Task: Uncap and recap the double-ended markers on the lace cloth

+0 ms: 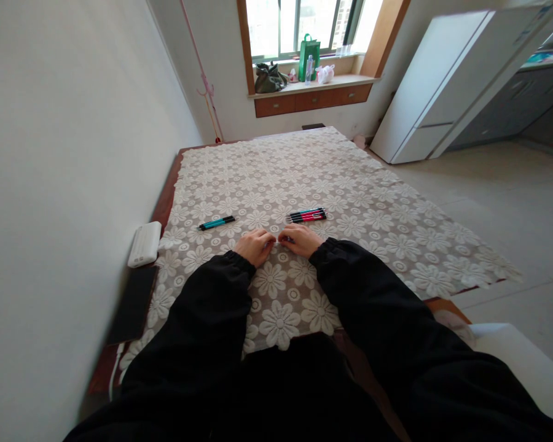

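Note:
My left hand (257,247) and my right hand (300,240) lie low over the tablecloth (280,322), their fingertips almost meeting. Both have curled fingers, pinched at the tips. Whatever they hold is too small and too covered to make out. Just beyond my right hand lies a group of several pens (306,215) in red, teal and black, side by side. Teal and black pens (216,223) rest beyond my left hand, farther to the left, touching neither hand.
On the table's left edge sit a white power bank (144,244) and a flat black object (133,305), with a white cable (115,372) nearby. A wall (64,184) runs along the left. A white chair-like shape (520,356) stands at lower right, and a refrigerator (442,80) farther back.

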Demonstrator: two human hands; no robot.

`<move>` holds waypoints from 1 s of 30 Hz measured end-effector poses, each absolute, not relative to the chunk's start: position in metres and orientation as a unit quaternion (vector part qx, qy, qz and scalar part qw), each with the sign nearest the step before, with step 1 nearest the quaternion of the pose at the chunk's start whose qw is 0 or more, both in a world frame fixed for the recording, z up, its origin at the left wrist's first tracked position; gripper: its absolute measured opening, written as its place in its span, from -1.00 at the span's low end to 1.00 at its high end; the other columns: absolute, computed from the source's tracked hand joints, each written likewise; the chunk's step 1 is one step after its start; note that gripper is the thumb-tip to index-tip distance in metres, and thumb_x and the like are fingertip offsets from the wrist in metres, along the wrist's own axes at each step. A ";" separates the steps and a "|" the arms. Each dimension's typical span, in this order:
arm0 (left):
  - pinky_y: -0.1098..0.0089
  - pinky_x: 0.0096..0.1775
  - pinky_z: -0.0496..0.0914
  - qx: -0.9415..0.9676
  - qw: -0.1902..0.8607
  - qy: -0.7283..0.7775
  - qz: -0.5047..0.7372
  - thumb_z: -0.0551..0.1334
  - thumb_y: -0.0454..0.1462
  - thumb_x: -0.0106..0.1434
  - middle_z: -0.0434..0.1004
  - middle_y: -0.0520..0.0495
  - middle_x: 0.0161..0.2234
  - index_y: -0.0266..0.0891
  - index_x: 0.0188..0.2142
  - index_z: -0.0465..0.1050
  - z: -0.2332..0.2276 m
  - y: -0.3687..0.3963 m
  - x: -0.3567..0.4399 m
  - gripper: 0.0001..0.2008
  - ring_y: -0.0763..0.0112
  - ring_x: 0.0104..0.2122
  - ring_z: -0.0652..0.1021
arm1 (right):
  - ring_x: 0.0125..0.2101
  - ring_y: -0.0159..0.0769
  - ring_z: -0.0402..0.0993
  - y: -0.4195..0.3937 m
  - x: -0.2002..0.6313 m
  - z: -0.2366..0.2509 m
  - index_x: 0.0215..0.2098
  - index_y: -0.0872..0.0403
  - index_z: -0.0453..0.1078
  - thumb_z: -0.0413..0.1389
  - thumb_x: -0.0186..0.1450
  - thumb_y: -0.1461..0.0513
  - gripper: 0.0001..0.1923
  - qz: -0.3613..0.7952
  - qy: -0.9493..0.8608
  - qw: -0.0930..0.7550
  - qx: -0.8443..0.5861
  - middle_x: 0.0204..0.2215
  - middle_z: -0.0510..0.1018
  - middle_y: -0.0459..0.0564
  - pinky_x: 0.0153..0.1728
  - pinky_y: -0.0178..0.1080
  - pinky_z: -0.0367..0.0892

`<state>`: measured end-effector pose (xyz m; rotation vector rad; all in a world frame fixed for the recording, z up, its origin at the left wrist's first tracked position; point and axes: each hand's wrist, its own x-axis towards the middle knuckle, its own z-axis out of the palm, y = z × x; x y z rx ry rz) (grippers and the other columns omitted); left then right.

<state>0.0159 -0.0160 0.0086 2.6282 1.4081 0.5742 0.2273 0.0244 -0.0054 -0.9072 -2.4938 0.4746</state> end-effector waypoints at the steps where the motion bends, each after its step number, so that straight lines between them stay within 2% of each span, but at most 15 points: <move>1: 0.28 -0.13 0.44 0.865 0.056 0.460 0.192 0.15 -0.29 0.34 0.57 -0.09 -0.21 -0.18 -0.18 0.53 0.008 -0.016 0.016 -0.82 0.27 -0.19 0.56 | -0.27 -0.28 0.39 0.024 0.227 -0.006 -0.27 0.09 0.51 0.15 0.29 0.34 -0.91 0.171 -0.901 0.225 -0.330 -0.36 0.50 -0.02 -0.18 -0.27 0.25; 11: 0.30 -0.09 0.45 0.870 0.066 0.441 0.209 0.09 -0.28 0.39 0.60 -0.06 -0.17 -0.15 -0.09 0.50 0.002 -0.014 0.013 -0.78 0.29 -0.14 0.56 | -0.28 -0.30 0.39 0.021 0.225 -0.003 -0.26 0.10 0.43 0.12 0.31 0.32 -0.95 0.196 -0.885 0.253 -0.337 -0.33 0.50 -0.02 -0.19 -0.30 0.24; 20: 0.31 -0.11 0.44 0.883 0.057 0.425 0.192 0.08 -0.29 0.40 0.59 -0.08 -0.18 -0.11 -0.02 0.53 0.004 -0.014 0.012 -0.71 0.29 -0.15 0.55 | -0.41 -0.38 0.34 0.019 0.224 0.000 -0.21 0.08 0.33 0.10 0.26 0.34 -0.87 0.271 -0.855 0.273 -0.347 -0.38 0.48 -0.10 -0.31 -0.34 0.20; 30: 0.33 -0.13 0.46 0.868 0.076 0.433 0.231 0.11 -0.30 0.36 0.59 -0.08 -0.23 -0.15 -0.11 0.59 0.001 -0.013 0.012 -0.73 0.32 -0.21 0.56 | -0.40 -0.38 0.36 0.019 0.223 0.002 -0.22 0.08 0.33 0.10 0.26 0.34 -0.88 0.284 -0.858 0.266 -0.334 -0.38 0.49 -0.09 -0.31 -0.34 0.22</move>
